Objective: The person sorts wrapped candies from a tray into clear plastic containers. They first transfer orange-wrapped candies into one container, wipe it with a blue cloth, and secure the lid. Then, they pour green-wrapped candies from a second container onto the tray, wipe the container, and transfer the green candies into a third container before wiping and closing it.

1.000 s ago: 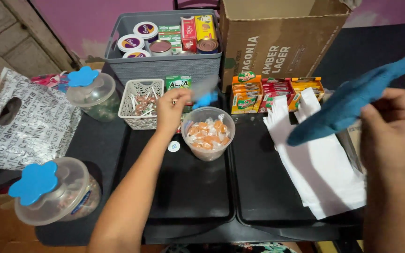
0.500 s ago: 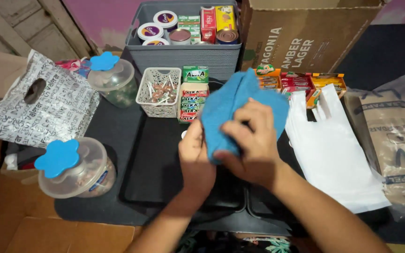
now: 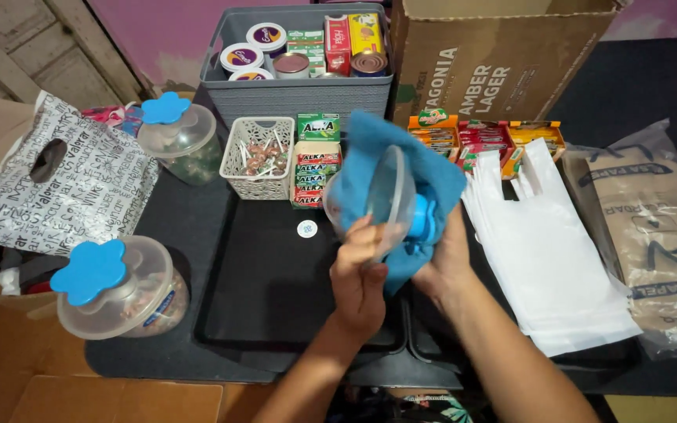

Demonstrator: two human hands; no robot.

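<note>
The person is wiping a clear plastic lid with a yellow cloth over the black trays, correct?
Not quite: the cloth is blue, not yellow, as the head view shows. The left hand holds the clear plastic lid and the right hand holds the cloth against it, over the black trays.

— What is the lid (image 3: 381, 196) made of?
— Clear, glossy plastic, with a smooth blue plastic knob (image 3: 423, 218). The blue cloth (image 3: 432, 176) behind it looks soft, matt and slightly fuzzy.
— And the trays?
— The black tray (image 3: 268, 274) is smooth plastic with a dull sheen. The white bags (image 3: 550, 251) are thin, smooth plastic film.
— The box at the back?
— The cardboard box (image 3: 503, 55) is brown, matt and rough. The grey basket (image 3: 299, 98) is ribbed matt plastic, and the can (image 3: 291, 64) inside shows a shiny metal top.
</note>
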